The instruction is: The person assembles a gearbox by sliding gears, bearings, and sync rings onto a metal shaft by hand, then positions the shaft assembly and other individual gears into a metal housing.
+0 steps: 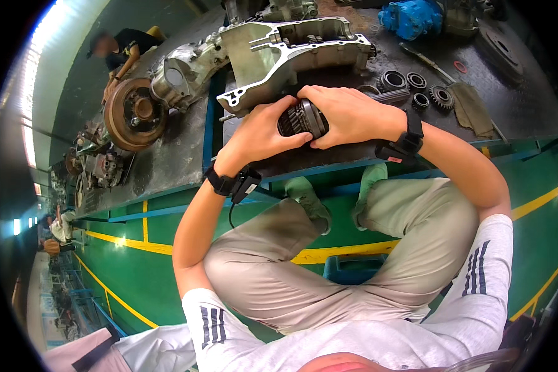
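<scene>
A dark metal gear assembly with angled teeth and a smoother ring is held between my two hands at the near edge of the bench. My left hand grips its left side, thumb along the near face. My right hand wraps the right side, fingers over the top and thumb at the front. Just beyond them sits an open aluminium gearbox housing, with shafts inside its far compartment. A splined shaft shows past my right hand, its other end hidden behind that hand.
Right of my hands lie several bearings and gears, a brown rag and a long-handled tool. A blue casting stands at the back. On the left are a rusty brake disc and a person beyond the bench.
</scene>
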Demonstrator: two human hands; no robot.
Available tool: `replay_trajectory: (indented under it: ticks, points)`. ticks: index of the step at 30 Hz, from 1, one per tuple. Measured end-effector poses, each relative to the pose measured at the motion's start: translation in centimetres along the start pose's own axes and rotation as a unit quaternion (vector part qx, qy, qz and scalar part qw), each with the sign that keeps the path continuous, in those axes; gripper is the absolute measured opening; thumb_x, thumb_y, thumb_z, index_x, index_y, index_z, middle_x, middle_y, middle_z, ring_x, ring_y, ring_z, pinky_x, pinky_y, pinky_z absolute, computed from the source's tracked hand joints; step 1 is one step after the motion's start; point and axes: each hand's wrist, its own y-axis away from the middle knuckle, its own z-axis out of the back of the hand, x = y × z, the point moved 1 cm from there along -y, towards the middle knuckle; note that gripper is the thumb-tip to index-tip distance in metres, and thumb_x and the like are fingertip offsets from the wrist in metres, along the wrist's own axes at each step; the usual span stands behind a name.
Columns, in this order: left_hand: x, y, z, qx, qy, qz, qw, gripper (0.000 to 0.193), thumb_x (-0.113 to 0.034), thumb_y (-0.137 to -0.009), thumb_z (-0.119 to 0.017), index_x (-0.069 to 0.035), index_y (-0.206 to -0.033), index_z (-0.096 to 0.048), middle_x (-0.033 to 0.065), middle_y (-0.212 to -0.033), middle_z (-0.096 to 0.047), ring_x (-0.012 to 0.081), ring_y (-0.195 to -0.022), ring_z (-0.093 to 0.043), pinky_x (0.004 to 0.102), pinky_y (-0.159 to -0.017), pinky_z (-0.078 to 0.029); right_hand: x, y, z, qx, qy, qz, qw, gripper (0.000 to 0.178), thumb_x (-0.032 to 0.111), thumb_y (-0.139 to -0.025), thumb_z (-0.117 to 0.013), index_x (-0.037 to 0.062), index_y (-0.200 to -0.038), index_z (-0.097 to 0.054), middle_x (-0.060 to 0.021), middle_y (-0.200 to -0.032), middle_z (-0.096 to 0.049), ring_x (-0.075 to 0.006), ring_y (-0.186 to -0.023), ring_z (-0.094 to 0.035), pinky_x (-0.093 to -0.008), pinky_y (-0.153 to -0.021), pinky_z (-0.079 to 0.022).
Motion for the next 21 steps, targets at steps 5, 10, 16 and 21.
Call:
replay_trajectory:
  ticks: [5,10,16,21]
  points:
    - [0.0,0.0,0.3,-0.006,-0.017,0.001,1.0,0.072,-0.039,-0.085,-0.089,0.007,-0.135,-0.066,0.0241,-0.107,-0.078,0.0381,-0.096,-0.078,0.0441,-0.09,-0.058,0.0,-0.3,-0.2,-0.008,0.022,-0.019,1.0,0.075,0.032,-0.074,-0.089,0.0016,-0.135,-0.057,-0.0209,-0.117,-0.072,-0.0457,-0.107,-0.073,-0.0542,-0.089,-0.059]
    - [-0.5,-0.2,-0.1,-0.009,0.005,-0.014,1.0,0.063,-0.035,-0.087,-0.088,-0.002,-0.137,-0.068,0.0203,-0.105,-0.08,0.0343,-0.095,-0.078,0.0418,-0.091,-0.059,-1.0,1.3,2.0,-0.001,0.018,-0.02,1.0,0.067,0.028,-0.072,-0.087,0.005,-0.13,-0.062,-0.0209,-0.113,-0.071,-0.0461,-0.103,-0.072,-0.0535,-0.086,-0.058]
    - [-0.5,0.1,0.3,-0.004,0.036,0.004,0.999,0.056,-0.034,-0.088,-0.087,-0.008,-0.135,-0.069,0.0133,-0.102,-0.08,0.0253,-0.093,-0.077,0.0374,-0.092,-0.058,-3.8,4.3,5.8,-0.009,0.027,-0.028,0.999,0.054,0.017,-0.068,-0.081,0.0031,-0.116,-0.061,-0.0192,-0.101,-0.066,-0.0427,-0.094,-0.066,-0.0487,-0.083,-0.054]
    - [0.4,-0.3,0.1,-0.022,0.035,-0.013,0.999,0.054,-0.032,-0.088,-0.087,-0.009,-0.134,-0.07,0.0128,-0.107,-0.079,0.0253,-0.098,-0.077,0.0368,-0.096,-0.057,-6.1,7.9,12.0,0.009,0.025,-0.139,0.99,0.052,0.013,-0.069,-0.079,0.001,-0.116,-0.06,-0.0195,-0.087,-0.064,-0.0351,-0.08,-0.064,-0.0433,-0.078,-0.054]
